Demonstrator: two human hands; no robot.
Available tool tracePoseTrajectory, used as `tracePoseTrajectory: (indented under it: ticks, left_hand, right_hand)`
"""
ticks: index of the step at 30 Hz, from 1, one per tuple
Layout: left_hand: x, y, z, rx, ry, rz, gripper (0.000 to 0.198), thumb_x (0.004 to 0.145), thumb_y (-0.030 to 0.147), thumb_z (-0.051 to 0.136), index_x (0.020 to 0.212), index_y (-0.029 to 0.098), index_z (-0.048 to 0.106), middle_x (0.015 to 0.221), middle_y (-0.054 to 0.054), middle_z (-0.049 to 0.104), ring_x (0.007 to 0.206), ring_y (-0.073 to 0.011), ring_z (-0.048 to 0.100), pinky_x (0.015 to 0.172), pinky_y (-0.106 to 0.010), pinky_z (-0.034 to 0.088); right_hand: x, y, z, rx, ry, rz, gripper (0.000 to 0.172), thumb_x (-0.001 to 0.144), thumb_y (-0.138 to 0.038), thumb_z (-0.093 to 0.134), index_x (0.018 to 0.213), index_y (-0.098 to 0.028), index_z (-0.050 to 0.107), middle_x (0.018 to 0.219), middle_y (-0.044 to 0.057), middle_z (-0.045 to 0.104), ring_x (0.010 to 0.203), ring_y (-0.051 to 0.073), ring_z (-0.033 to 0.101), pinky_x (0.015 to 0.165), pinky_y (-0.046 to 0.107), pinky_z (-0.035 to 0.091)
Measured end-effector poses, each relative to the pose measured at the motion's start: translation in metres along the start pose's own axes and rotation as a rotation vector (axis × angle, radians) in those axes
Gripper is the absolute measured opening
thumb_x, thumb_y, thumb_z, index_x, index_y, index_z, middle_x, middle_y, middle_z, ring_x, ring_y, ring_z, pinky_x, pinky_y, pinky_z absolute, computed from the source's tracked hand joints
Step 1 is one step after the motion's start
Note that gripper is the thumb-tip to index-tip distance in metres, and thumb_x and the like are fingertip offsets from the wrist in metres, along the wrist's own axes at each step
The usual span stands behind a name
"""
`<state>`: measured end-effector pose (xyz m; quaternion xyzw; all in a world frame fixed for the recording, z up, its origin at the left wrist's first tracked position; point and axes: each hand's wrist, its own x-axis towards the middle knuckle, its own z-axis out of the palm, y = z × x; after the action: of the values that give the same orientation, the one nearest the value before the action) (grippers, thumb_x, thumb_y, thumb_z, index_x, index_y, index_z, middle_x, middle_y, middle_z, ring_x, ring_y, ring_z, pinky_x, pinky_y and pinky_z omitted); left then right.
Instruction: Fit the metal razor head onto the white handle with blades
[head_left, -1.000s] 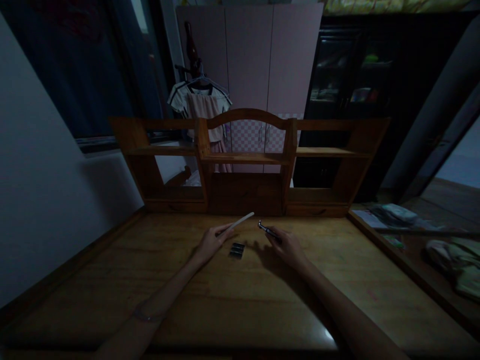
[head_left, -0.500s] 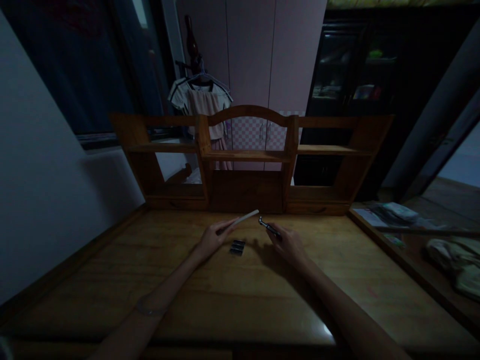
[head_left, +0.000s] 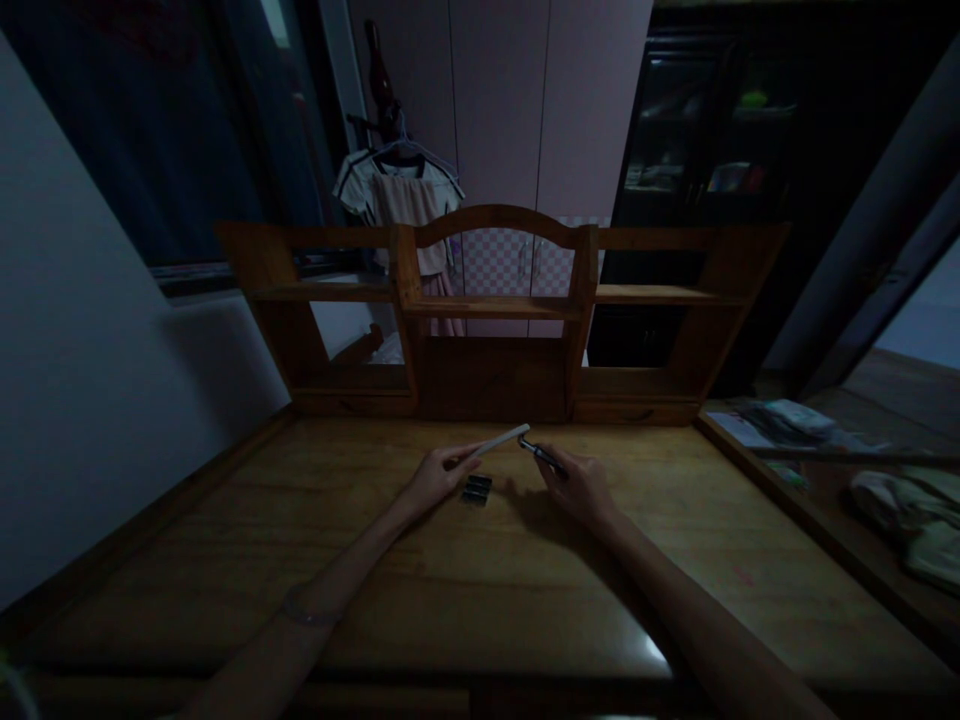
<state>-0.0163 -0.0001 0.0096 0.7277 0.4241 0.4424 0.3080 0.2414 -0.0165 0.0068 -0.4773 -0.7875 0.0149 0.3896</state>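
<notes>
Above the wooden desk, my left hand (head_left: pixel 438 477) is closed around one end of a thin pale bar (head_left: pixel 504 438), which slants up to the right. My right hand (head_left: pixel 577 488) grips a slim dark pen-like tool (head_left: pixel 543 456) with a small bent metal head. That metal head is right at the far end of the pale bar; whether they touch I cannot tell. Below and between both hands, a small group of black strips (head_left: pixel 477 489) lies on the desk, too dark to identify.
A wooden shelf unit (head_left: pixel 491 310) stands along the back of the desk (head_left: pixel 480 600). To the right, papers in plastic (head_left: pixel 787 424) and a pale cloth bag (head_left: pixel 911 530) lie on a lower surface beyond the desk's raised edge (head_left: pixel 810 525). A white wall (head_left: pixel 90 330) borders the left.
My left hand has moved slightly to the right, bringing the end of the pale bar up to the tool's metal head. My right hand has hardly moved.
</notes>
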Motion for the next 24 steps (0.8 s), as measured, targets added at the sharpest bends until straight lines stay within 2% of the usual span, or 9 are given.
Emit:
tracePoseTrajectory:
  ticks: [5, 9, 12, 16, 20, 24]
  left_hand:
    - [0.0, 0.0, -0.002, 0.038, 0.061, -0.012, 0.04, 0.082, 0.039, 0.057, 0.114, 0.017, 0.064, 0.114, -0.005, 0.066, 0.104, -0.0247, 0.061, 0.094, -0.037, 0.046]
    - [-0.003, 0.009, -0.003, -0.029, -0.019, 0.019, 0.041, 0.083, 0.038, 0.055, 0.118, 0.018, 0.061, 0.12, -0.004, 0.063, 0.109, -0.0237, 0.058, 0.097, -0.037, 0.043]
    - [-0.004, 0.013, 0.001, -0.035, -0.051, -0.021, 0.042, 0.083, 0.039, 0.055, 0.118, 0.017, 0.061, 0.113, -0.004, 0.067, 0.1, -0.0237, 0.063, 0.09, -0.036, 0.048]
    - [-0.004, 0.009, 0.005, -0.002, -0.002, -0.029, 0.041, 0.082, 0.04, 0.055, 0.116, 0.018, 0.062, 0.112, -0.005, 0.067, 0.099, -0.0234, 0.063, 0.088, -0.035, 0.049]
    - [-0.003, 0.004, 0.005, 0.032, -0.011, 0.031, 0.038, 0.084, 0.039, 0.054, 0.116, 0.02, 0.063, 0.117, -0.004, 0.064, 0.107, -0.0226, 0.06, 0.095, -0.036, 0.045]
    - [-0.002, 0.002, 0.005, 0.046, -0.013, 0.027, 0.038, 0.083, 0.04, 0.054, 0.115, 0.021, 0.063, 0.115, -0.004, 0.066, 0.104, -0.0238, 0.061, 0.093, -0.038, 0.047]
  right_hand:
    - [0.0, -0.002, -0.002, -0.023, 0.044, 0.018, 0.03, 0.09, -0.034, 0.044, 0.112, -0.023, 0.063, 0.082, 0.004, 0.071, 0.063, 0.015, 0.064, 0.057, 0.022, 0.039]
    - [0.001, -0.003, -0.001, -0.076, 0.001, -0.002, 0.03, 0.09, -0.034, 0.044, 0.11, -0.024, 0.063, 0.08, 0.004, 0.072, 0.063, 0.016, 0.065, 0.057, 0.022, 0.039]
    - [0.0, -0.001, 0.002, -0.067, 0.013, -0.032, 0.03, 0.09, -0.033, 0.044, 0.111, -0.023, 0.063, 0.087, 0.006, 0.072, 0.066, 0.016, 0.065, 0.059, 0.023, 0.041]
    - [-0.001, 0.003, 0.008, -0.033, 0.004, -0.039, 0.031, 0.091, -0.032, 0.043, 0.11, -0.021, 0.064, 0.088, 0.007, 0.071, 0.068, 0.016, 0.065, 0.06, 0.023, 0.042]
    - [-0.002, 0.005, 0.01, -0.025, -0.034, -0.018, 0.03, 0.091, -0.033, 0.042, 0.109, -0.023, 0.064, 0.08, 0.005, 0.071, 0.065, 0.015, 0.064, 0.061, 0.023, 0.043]
    - [-0.002, 0.004, 0.009, -0.01, -0.053, -0.02, 0.029, 0.091, -0.033, 0.041, 0.108, -0.024, 0.064, 0.081, 0.005, 0.07, 0.066, 0.016, 0.063, 0.061, 0.023, 0.043]
